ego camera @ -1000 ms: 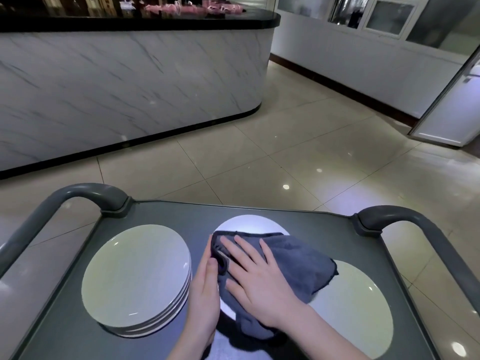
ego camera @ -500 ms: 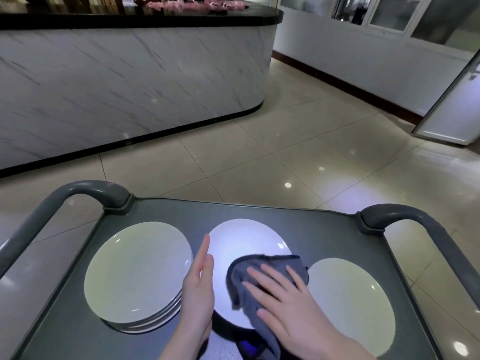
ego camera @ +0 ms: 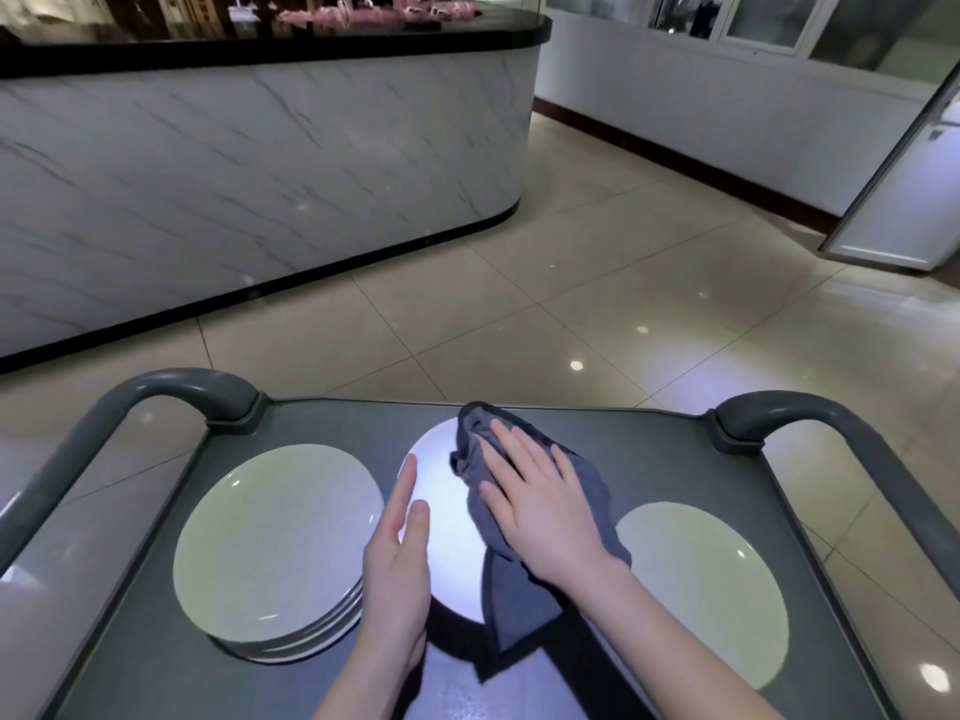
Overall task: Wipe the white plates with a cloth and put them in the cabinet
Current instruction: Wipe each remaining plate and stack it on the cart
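Note:
A white plate (ego camera: 441,501) lies in the middle of the grey cart top (ego camera: 649,449). My right hand (ego camera: 540,506) lies flat with straight fingers on a dark grey cloth (ego camera: 524,589), pressing it onto the right half of that plate. My left hand (ego camera: 397,563) stands edge-on against the plate's left rim, fingers straight. A stack of white plates (ego camera: 275,537) sits to the left. A single white plate (ego camera: 711,584) lies to the right, partly covered by my right forearm.
The cart has curved grey handles at the far left (ego camera: 156,392) and far right (ego camera: 810,413). Beyond it are a glossy tiled floor (ego camera: 571,283), a marble-fronted counter (ego camera: 249,174) with a black top, and an open white door (ego camera: 904,200) at right.
My right hand has slid the cloth from the plate's near side up to its far right part. My left hand stays at the left rim. The view tilted slightly.

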`<state>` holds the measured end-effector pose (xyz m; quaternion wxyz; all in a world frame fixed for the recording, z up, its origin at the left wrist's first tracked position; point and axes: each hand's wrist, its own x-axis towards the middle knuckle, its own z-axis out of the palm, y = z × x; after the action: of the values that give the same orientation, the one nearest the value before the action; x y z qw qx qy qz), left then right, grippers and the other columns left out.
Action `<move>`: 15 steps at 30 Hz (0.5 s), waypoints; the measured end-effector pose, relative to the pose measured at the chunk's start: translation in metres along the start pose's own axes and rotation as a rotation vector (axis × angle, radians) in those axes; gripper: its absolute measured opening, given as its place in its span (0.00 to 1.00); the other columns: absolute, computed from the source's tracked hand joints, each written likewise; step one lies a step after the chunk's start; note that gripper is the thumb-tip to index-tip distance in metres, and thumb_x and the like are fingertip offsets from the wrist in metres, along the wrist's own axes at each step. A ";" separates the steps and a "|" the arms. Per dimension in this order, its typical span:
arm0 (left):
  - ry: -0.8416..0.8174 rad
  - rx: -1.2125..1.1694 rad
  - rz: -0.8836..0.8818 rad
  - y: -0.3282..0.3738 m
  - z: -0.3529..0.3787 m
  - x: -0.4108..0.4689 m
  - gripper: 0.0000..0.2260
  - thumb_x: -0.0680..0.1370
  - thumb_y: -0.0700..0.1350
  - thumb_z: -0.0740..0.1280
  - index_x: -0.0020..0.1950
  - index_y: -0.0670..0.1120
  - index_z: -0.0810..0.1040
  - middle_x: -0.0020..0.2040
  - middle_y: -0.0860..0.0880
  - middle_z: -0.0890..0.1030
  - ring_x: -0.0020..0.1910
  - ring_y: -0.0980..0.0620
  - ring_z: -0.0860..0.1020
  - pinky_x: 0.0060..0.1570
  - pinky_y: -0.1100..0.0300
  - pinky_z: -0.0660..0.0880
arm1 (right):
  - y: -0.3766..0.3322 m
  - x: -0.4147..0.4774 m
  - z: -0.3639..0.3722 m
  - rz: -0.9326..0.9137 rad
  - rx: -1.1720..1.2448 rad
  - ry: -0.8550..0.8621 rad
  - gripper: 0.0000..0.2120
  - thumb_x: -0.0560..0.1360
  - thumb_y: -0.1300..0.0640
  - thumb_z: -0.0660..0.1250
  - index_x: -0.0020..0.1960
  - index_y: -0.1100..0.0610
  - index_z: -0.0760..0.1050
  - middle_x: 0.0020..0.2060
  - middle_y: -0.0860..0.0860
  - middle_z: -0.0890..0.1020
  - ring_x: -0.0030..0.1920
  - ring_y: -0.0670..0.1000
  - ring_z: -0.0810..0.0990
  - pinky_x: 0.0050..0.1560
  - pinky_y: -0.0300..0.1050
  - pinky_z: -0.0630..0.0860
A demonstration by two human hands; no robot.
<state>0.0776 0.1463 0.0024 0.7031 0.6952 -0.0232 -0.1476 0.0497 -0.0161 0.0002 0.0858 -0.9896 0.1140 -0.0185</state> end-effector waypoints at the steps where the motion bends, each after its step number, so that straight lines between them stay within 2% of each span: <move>1: 0.021 -0.015 -0.015 -0.001 -0.003 0.001 0.20 0.85 0.43 0.58 0.64 0.69 0.74 0.60 0.81 0.71 0.60 0.84 0.65 0.51 0.82 0.65 | 0.006 -0.005 0.001 0.002 -0.015 -0.007 0.24 0.84 0.43 0.47 0.79 0.44 0.54 0.79 0.42 0.51 0.79 0.46 0.51 0.77 0.52 0.48; 5: 0.092 -0.076 -0.074 -0.007 -0.010 0.002 0.21 0.85 0.41 0.58 0.59 0.68 0.79 0.60 0.76 0.73 0.54 0.85 0.67 0.58 0.71 0.62 | 0.020 -0.031 -0.002 0.019 0.042 -0.056 0.23 0.83 0.45 0.51 0.78 0.44 0.59 0.78 0.40 0.55 0.78 0.44 0.50 0.76 0.47 0.47; 9: 0.113 -0.107 -0.100 -0.006 -0.014 0.006 0.17 0.86 0.44 0.58 0.62 0.66 0.78 0.62 0.71 0.75 0.57 0.82 0.67 0.62 0.67 0.62 | 0.018 -0.060 -0.009 -0.102 0.114 -0.146 0.22 0.83 0.43 0.48 0.77 0.39 0.57 0.76 0.33 0.50 0.77 0.39 0.47 0.76 0.43 0.39; 10: 0.109 -0.106 -0.090 -0.005 -0.014 0.008 0.17 0.86 0.45 0.58 0.63 0.66 0.78 0.62 0.72 0.75 0.59 0.82 0.67 0.62 0.68 0.62 | 0.013 -0.068 -0.011 -0.136 0.120 -0.149 0.21 0.83 0.43 0.48 0.76 0.38 0.60 0.76 0.32 0.51 0.77 0.39 0.49 0.76 0.44 0.40; 13: 0.074 -0.052 -0.038 0.000 -0.012 0.008 0.15 0.86 0.49 0.57 0.62 0.69 0.75 0.61 0.77 0.74 0.61 0.82 0.68 0.60 0.71 0.63 | -0.009 -0.083 -0.013 -0.227 0.109 -0.076 0.20 0.80 0.44 0.53 0.68 0.41 0.73 0.74 0.37 0.64 0.74 0.43 0.65 0.71 0.50 0.54; 14: 0.053 -0.027 -0.017 0.002 -0.011 0.008 0.14 0.86 0.51 0.57 0.62 0.71 0.74 0.60 0.79 0.73 0.60 0.82 0.68 0.60 0.72 0.63 | -0.016 -0.081 -0.011 -0.240 0.149 -0.097 0.21 0.80 0.44 0.52 0.69 0.41 0.73 0.75 0.36 0.62 0.76 0.43 0.61 0.73 0.50 0.52; 15: 0.033 -0.014 0.000 0.004 -0.009 0.007 0.14 0.85 0.52 0.57 0.62 0.72 0.73 0.60 0.81 0.72 0.60 0.81 0.69 0.59 0.72 0.65 | -0.021 -0.077 -0.007 -0.266 0.185 -0.096 0.22 0.81 0.43 0.49 0.72 0.42 0.69 0.77 0.35 0.55 0.78 0.42 0.53 0.76 0.49 0.45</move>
<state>0.0869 0.1532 0.0044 0.7082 0.6926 -0.0107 -0.1362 -0.0205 0.0209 0.0093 0.1786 -0.9836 -0.0243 0.0072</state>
